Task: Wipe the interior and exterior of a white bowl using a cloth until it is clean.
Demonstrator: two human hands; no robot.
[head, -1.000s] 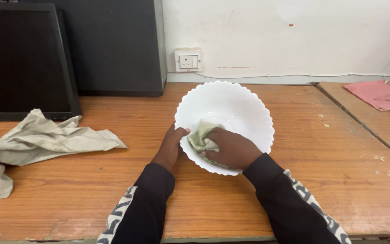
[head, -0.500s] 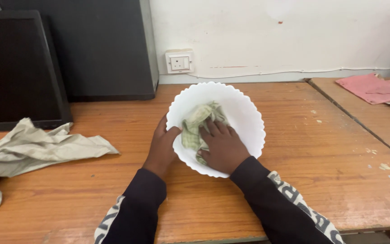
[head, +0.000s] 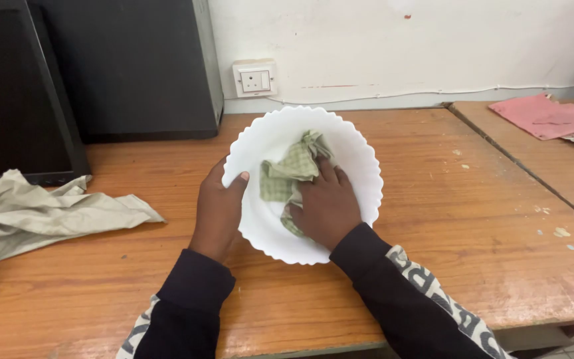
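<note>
Inside the white scalloped bowl (head: 357, 156) my right hand (head: 327, 206) lies flat, fingers spread and pressing a bunched green checked cloth (head: 287, 174) against the bowl's inner wall. It is a press with the palm and fingers, not a pinch; whether the thumb hooks any fold I cannot tell, since the cloth hides it. The cloth's loose end stands up toward the far side of the bowl, while the near part is trapped under my fingers, which seems the reason it stays bunched there.

My left hand (head: 217, 211) clasps the bowl's near-left rim, thumb over the edge on the inside and the fingers, out of sight, presumably behind the outer wall. I judge this hold is what keeps the bowl tipped toward me and steady against the push of the other hand.

Underneath, the bowl rests on the wooden table (head: 446, 219), near its front edge. Off to the left a crumpled beige cloth (head: 48, 213) lies apart from both hands, beside a dark monitor (head: 14, 100). On the adjoining table at far right sits a pink cloth (head: 543, 116). A wall socket (head: 255, 78) sits just behind the bowl.
</note>
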